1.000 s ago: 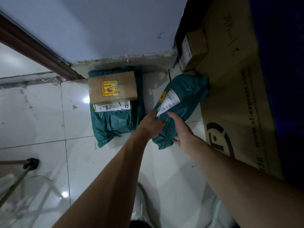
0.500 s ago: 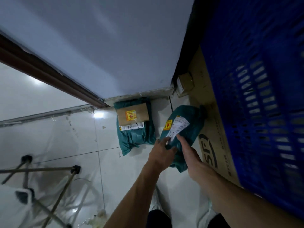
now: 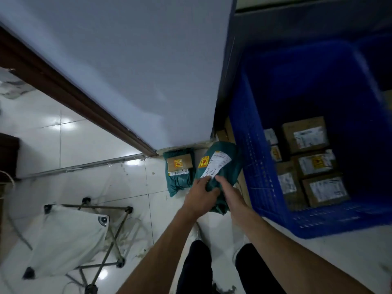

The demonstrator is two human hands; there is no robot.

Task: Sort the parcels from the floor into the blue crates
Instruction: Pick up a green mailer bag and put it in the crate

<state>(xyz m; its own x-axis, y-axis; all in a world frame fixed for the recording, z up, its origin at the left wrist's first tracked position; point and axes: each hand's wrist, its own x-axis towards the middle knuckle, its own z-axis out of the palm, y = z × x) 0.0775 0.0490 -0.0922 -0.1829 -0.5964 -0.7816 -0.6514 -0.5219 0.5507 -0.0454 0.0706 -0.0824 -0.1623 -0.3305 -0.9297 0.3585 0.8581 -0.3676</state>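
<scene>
A green bag parcel (image 3: 227, 160) with a white label and a yellow sticker is held up off the floor, just left of the blue crate (image 3: 250, 158). My left hand (image 3: 200, 195) grips its lower end from the left and my right hand (image 3: 230, 193) grips it from the right. The crate holds several brown cardboard boxes (image 3: 305, 137) with labels. On the floor by the wall lies another green bag parcel (image 3: 178, 183) with a small brown box (image 3: 180, 163) on top of it.
A grey wall (image 3: 127, 71) with a brown door frame (image 3: 70, 90) stands ahead. A folding stool with white fabric (image 3: 70, 236) sits on the white tiled floor at lower left. A cardboard sheet (image 3: 227, 132) leans behind the crate. My legs show at the bottom.
The view has risen and pulled back from the floor. Both hands have lifted the green bag parcel off the tiles toward the blue crate, whose inside has come into view.
</scene>
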